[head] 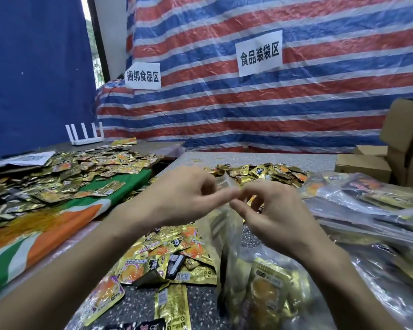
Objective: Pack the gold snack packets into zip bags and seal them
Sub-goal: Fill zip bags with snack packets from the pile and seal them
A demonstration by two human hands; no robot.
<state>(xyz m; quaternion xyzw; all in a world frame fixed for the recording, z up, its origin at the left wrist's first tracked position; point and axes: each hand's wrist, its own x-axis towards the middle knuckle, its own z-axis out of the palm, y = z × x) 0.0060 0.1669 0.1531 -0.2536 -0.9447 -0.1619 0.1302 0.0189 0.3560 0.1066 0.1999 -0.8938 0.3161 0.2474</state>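
Over the tabletop (272,159), pinches zip bag (231,253) top with left hand (184,194) and right hand (272,210), holds it upright to contain gold snack packets (265,289), likely for sealing.

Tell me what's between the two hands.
The zip bag: its top edge, which the left hand and right hand both pinch, with packets inside below. Head view.

Both hands at the mouth of a zip bag, frame centre.
Left hand (184,198) and right hand (272,210) pinch the top edge of the clear zip bag (225,232), fingertips nearly meeting. Gold snack packets (267,289) show inside it, lower right. Loose packets (167,253) lie lower centre; green-orange cloth (45,234) at left; filled bags (367,206) stacked at right edge.
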